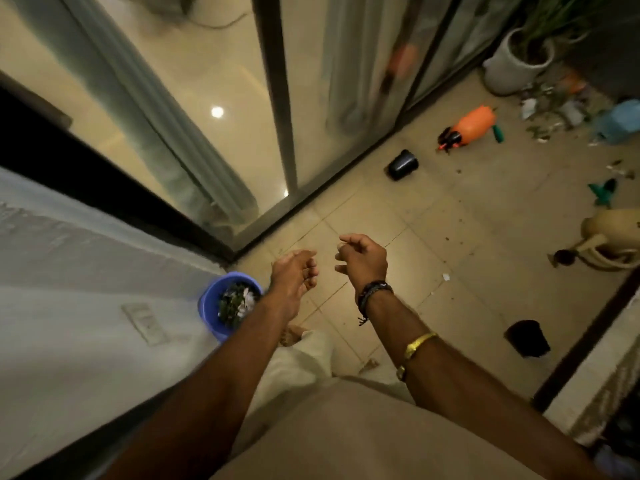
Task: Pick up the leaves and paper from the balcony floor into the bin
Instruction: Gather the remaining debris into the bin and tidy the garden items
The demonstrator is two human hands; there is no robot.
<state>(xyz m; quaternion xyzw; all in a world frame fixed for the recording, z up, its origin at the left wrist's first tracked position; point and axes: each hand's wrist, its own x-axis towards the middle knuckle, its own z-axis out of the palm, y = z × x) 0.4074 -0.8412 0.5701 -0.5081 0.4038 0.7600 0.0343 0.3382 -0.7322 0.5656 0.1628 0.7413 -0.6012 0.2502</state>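
Blue bin (209, 308): lower left of centre, against the pale wall and just left of my left wrist; dark leaves and pale paper bits lie inside it.
Left hand (294, 271): over the floor tiles just right of the bin, fingers loosely curled, holding nothing.
Right hand (362, 259): beside the left one with a gap between them, fingers loosely bent toward the palm, nothing in them that I can see.
Leaves and paper (547, 112): a scattered heap in the upper right of the frame, beside the white plant pot (509, 69), well apart from both my hands.
Paper scrap (446, 277): small and white on the tiles, right of my right wrist, near but untouched.
Orange sprayer (471, 128): on its side in the upper right, just left of the heap.
Black pots: one (401, 164) tipped over by the glass door, above my hands; the other (526, 337) at lower right.
Watering can (606, 237): beige, at the right edge.
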